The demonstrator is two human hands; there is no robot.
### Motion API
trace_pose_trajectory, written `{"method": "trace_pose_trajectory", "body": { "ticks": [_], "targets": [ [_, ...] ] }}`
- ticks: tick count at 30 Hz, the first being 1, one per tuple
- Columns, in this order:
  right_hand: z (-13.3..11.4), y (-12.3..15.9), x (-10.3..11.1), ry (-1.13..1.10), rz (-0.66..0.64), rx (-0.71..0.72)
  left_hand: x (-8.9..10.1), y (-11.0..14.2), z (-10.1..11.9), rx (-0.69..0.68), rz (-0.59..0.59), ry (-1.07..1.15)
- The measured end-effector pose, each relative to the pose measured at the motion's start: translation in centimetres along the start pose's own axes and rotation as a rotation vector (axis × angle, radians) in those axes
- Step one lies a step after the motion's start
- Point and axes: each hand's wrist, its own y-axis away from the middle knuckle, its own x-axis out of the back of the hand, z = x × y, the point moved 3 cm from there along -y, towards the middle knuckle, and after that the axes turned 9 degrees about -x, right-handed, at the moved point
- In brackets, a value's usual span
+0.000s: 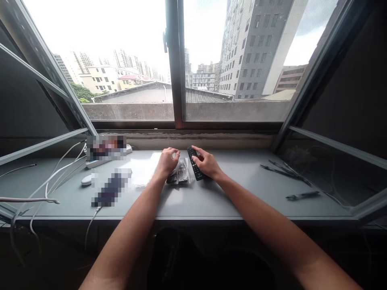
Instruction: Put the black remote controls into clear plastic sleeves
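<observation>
**At the window desk: your hands on a remote and a plastic bag**

On the grey desk (242,189) below the window, your right hand (207,163) is wrapped around a black remote control (193,163), thumb on its buttons. The remote's lower end is hidden under your palm. Just left of it, your left hand (167,161) pinches the top of a clear plastic bag (181,173) lying on the desk; something dark sits inside, too crumpled and glossy to identify. A second clear plastic sheet (145,169) lies flat beside that hand, hard to make out against the pale surface.

Further left, two things are blurred out: one against the sill, one nearer you. A white mouse (86,179) rests near them, and white cables (57,169) trail off the left edge, cut off by the frame. To the right, well apart from your hands, lie thin dark pens (284,169) and another dark pen (302,196).

Both window panes (39,80) swing inward at the sides. Outside are bright sky and tower blocks.
</observation>
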Motion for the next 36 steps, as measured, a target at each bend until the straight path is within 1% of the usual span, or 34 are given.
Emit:
{"method": "trace_pose_trajectory", "body": {
  "ticks": [3, 6, 12, 14, 17, 19, 20, 22, 24, 26, 29, 33, 36],
  "targets": [
    [0.5, -0.6, -0.5, 0.081, 0.021, -0.016, -0.4, 0.0, -0.4, 0.011, -0.042, -0.027],
    [1.0, -1.0, -1.0, 0.151, 0.026, 0.011, -0.9, 0.2, -1.0, 0.037, -0.095, -0.046],
    [1.9, -1.0, -1.8, 0.481, -0.034, 0.013, -1.4, 0.4, -1.1, 0.077, -0.199, -0.05],
    [2.0, -0.9, -1.8, 0.529, -0.03, 0.032, -1.5, 0.4, -1.0, 0.087, -0.234, -0.054],
    [1.5, -0.6, -1.6, 0.493, -0.032, 0.075, -1.8, 0.5, -1.1, 0.094, -0.284, -0.07],
    [0.7, -0.2, -1.5, 0.437, -0.081, 0.145, -2.0, 0.6, -1.3, 0.096, -0.301, -0.08],
    [0.2, 0.2, -1.4, 0.412, -0.125, 0.199, -2.0, 0.6, -1.4, 0.094, -0.303, -0.083],
    [-0.7, 1.1, -1.6, 0.382, -0.272, 0.326, -2.0, 0.6, -1.5, 0.094, -0.297, -0.08],
    [-1.4, 1.9, -2.0, 0.369, -0.403, 0.405, -1.9, 0.7, -1.7, 0.098, -0.285, -0.07],
    [-1.5, 2.3, -2.4, 0.359, -0.465, 0.407, -1.8, 0.7, -1.8, 0.108, -0.272, -0.052],
    [-1.4, 2.1, -2.9, 0.311, -0.481, 0.361, -1.6, 0.8, -2.1, 0.136, -0.253, -0.032],
    [-1.5, 1.7, -2.7, 0.192, -0.455, 0.339, -1.3, 0.9, -2.4, 0.174, -0.224, -0.038],
    [-1.9, 1.5, -1.8, 0.034, -0.388, 0.254, -1.2, 0.7, -2.4, 0.189, -0.202, -0.029]
  ]
}}
